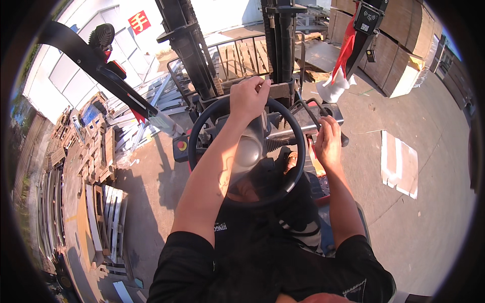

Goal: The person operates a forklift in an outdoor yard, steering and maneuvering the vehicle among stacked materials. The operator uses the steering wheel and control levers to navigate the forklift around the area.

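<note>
We see a left hand (249,99), loosely curled, resting over the top of a black steering wheel (301,146); whether it grips the rim, we cannot tell. Right of the wheel, the right hand (329,139), fingers bent, meets black control levers (310,114); its hold is partly hidden from us. A red button (181,145) sits left of the wheel.
</note>
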Demonstrator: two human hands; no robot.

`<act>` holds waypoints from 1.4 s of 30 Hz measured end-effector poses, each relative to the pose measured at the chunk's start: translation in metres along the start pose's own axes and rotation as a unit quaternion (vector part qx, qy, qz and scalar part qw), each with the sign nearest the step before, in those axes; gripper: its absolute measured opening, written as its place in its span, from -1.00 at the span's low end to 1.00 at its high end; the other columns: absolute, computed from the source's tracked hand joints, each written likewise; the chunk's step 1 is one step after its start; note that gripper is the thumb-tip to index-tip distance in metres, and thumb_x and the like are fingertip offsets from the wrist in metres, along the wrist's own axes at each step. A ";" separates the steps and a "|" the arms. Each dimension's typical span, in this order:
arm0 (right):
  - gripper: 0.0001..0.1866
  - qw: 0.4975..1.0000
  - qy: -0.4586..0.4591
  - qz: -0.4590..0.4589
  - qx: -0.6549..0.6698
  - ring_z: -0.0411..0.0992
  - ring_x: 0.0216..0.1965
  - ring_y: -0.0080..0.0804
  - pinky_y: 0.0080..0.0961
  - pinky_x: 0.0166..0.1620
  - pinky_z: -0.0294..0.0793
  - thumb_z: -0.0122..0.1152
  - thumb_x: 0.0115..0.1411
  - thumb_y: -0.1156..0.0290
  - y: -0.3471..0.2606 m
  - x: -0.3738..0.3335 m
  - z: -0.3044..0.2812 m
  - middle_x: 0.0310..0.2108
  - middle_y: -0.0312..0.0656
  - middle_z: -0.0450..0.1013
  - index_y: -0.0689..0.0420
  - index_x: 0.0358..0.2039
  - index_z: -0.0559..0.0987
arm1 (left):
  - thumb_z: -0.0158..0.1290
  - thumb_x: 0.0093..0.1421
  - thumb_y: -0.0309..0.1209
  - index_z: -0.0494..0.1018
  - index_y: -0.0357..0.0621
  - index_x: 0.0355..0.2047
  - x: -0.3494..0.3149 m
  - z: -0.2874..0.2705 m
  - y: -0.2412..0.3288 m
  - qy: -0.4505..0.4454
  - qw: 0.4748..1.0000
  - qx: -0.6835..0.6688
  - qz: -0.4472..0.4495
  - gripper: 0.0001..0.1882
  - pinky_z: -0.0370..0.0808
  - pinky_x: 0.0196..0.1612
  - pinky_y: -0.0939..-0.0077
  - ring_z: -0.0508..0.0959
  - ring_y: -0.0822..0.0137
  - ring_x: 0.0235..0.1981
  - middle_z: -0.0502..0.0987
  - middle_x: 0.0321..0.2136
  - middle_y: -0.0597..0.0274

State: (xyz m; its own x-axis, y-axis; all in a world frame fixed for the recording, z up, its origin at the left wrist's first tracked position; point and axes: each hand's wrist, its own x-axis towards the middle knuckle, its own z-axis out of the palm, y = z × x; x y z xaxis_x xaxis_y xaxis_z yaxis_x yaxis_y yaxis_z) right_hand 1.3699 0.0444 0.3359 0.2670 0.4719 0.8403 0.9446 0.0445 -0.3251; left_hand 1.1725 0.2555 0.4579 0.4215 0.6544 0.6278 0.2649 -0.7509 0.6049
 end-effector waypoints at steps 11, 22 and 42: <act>-0.74 1.000 0.016 0.010 -0.013 0.56 0.15 0.19 -0.01 0.25 0.56 0.19 0.38 0.74 0.027 0.058 0.081 0.08 0.10 0.59 0.30 0.05 0.61 | 0.19 0.59 -0.17 0.68 -0.22 -0.17 -0.008 -0.103 -0.136 0.112 0.986 -0.022 -0.121 -0.66 0.37 -0.37 0.59 0.49 0.62 -0.48 0.59 -0.53 0.40; -0.72 0.999 -0.004 0.033 0.010 0.49 0.31 0.16 0.00 0.39 0.49 0.20 0.40 0.67 0.062 0.104 0.146 0.15 0.03 0.57 0.23 0.09 0.62 | 0.29 0.45 -0.37 0.69 -0.21 -0.25 -0.095 -0.096 -0.126 0.101 0.987 0.078 -0.094 -0.83 0.49 -0.18 0.33 0.59 0.29 -0.34 0.64 -0.47 0.26; -0.79 0.995 -0.027 0.091 0.021 0.58 0.17 0.18 -0.04 0.24 0.60 0.25 0.43 0.64 0.082 0.130 0.199 0.11 0.08 0.60 0.25 0.03 0.67 | 0.25 0.53 -0.19 0.55 -0.19 0.35 0.032 -0.096 -0.248 0.156 0.984 0.070 -0.041 -0.49 0.43 0.37 0.24 0.54 0.19 0.31 0.59 0.28 0.04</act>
State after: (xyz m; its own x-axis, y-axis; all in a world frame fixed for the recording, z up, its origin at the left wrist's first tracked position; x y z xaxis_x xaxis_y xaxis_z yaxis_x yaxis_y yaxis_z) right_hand 1.4443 0.2845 0.3319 0.4206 0.5228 0.7415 0.8728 -0.0099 -0.4880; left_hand 1.0368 0.4715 0.3752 0.1125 0.6927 0.7124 0.4128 -0.6847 0.6006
